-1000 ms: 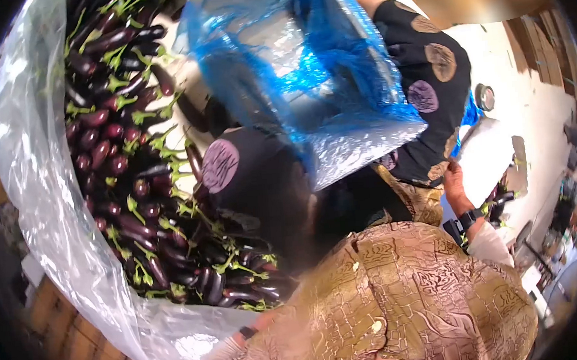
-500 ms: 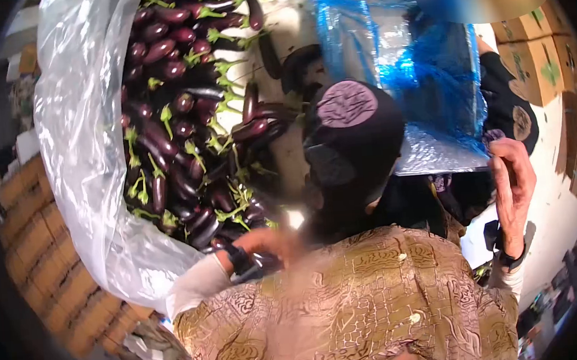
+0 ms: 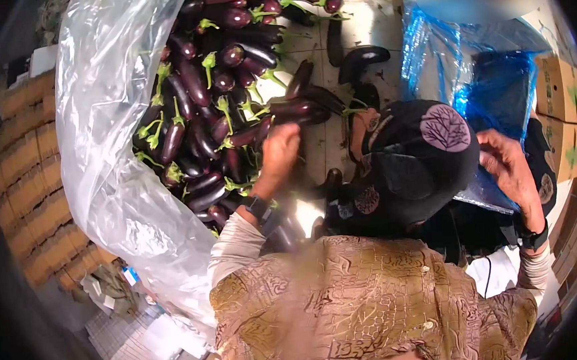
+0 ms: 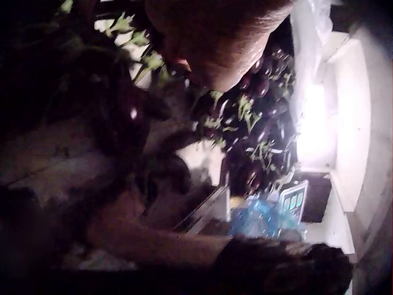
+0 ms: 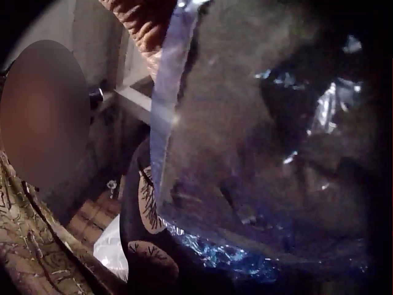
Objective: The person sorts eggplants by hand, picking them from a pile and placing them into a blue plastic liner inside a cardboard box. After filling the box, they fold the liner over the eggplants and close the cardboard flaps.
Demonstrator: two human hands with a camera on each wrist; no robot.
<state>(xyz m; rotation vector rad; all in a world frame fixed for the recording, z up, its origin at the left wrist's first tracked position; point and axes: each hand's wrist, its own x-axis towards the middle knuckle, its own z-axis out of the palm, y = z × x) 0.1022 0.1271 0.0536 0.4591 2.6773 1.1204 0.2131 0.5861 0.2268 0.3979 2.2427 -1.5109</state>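
My left hand (image 3: 280, 155) is over the near edge of a heap of eggplants (image 3: 191, 83), its fingers bent beside one dark eggplant (image 3: 248, 136). In the left wrist view that hand (image 4: 224, 46) hides its own fingertips; I cannot tell whether it holds anything. On the right, my right hand (image 3: 510, 168) pinches the near edge of a blue plastic liner (image 3: 420, 57) with bent fingers. The right wrist view has part of this hand (image 5: 144, 27) beside the crinkled blue plastic (image 5: 245, 153).
A person in a black cap (image 3: 408, 165) sits between my arms; their bare forearm (image 4: 166, 243) reaches toward eggplants in the left wrist view. Clear plastic sheeting (image 3: 120, 165) borders the heap. Stacked cartons (image 3: 28, 185) stand at left, and more cartons (image 3: 557, 101) at right.
My left hand has moved forward from near my body to the eggplants. My right hand has come up to the liner's near edge. The view has swung left.
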